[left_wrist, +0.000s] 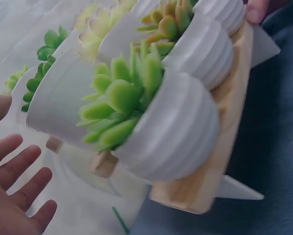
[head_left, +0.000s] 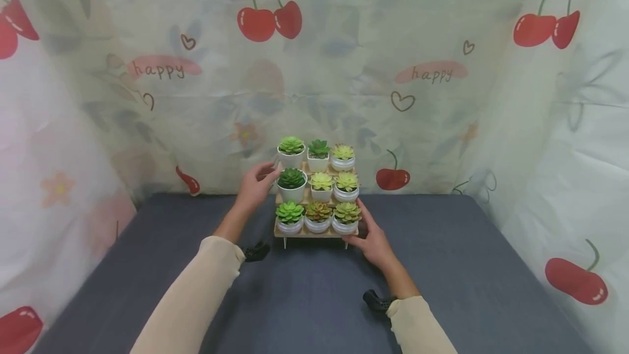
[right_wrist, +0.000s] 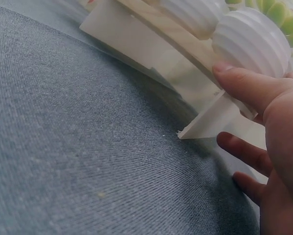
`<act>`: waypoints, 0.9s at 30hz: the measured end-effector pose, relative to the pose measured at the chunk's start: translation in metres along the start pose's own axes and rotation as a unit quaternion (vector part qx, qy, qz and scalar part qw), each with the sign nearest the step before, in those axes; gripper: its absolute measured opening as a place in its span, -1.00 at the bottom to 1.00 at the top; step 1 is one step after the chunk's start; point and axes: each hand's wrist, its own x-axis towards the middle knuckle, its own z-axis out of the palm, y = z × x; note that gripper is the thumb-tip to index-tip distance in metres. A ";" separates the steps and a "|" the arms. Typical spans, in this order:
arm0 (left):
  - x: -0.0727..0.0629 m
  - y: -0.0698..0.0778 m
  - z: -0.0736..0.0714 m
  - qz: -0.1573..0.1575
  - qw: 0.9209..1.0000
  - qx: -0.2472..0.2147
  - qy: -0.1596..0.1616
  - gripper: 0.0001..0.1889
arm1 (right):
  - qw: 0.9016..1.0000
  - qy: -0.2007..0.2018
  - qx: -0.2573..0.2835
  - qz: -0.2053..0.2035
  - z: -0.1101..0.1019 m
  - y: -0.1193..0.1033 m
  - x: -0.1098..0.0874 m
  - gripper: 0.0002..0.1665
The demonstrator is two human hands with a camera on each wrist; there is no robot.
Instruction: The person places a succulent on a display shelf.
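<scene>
A three-tier wooden plant stand (head_left: 314, 235) on white legs stands on the dark cloth, three potted succulents on each tier. My right hand (head_left: 375, 242) grips its front right corner, the thumb (right_wrist: 239, 85) lying on the bottom board beside a white ribbed pot (right_wrist: 251, 41), other fingers along the side. At the stand's left side my left hand (head_left: 255, 184) is held with fingers spread near the upper pots. In the left wrist view a gap shows between those fingers (left_wrist: 26, 188) and a bright green succulent (left_wrist: 122, 98) in the front left pot.
Dark grey cloth (head_left: 314, 299) covers the table. A pale curtain (head_left: 314, 81) printed with cherries and hearts hangs behind the table and along both sides. Black wrist devices (head_left: 378, 302) sit at both cream sleeves (head_left: 196, 288).
</scene>
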 end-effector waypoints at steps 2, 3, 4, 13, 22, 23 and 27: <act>-0.006 -0.007 -0.002 0.004 1.000 -0.010 0.009 -0.52 | 1.000 -0.008 0.010 -0.003 -0.001 -0.008 -0.001 0.20; -0.008 -0.011 -0.003 0.003 1.000 -0.015 0.014 -0.53 | 1.000 -0.012 0.013 -0.006 -0.002 -0.013 -0.002 0.19; -0.011 -0.014 -0.004 0.000 1.000 -0.023 0.020 -0.54 | 1.000 -0.015 0.015 -0.010 -0.003 -0.017 -0.003 0.18; -0.037 -0.043 -0.019 0.005 0.998 0.021 0.055 -0.60 | 1.000 -0.020 0.000 -0.002 -0.006 -0.005 0.000 0.19; -0.057 -0.069 -0.042 0.030 0.993 0.109 0.035 -0.53 | 0.997 -0.022 -0.072 0.004 -0.018 0.004 -0.005 0.22; -0.060 -0.071 -0.047 0.032 0.992 0.120 0.030 -0.52 | 0.996 -0.024 -0.085 0.007 -0.021 0.004 -0.007 0.22; -0.067 -0.080 -0.069 0.063 0.980 0.187 0.011 -0.48 | 0.989 -0.036 -0.142 0.020 -0.033 0.000 -0.010 0.15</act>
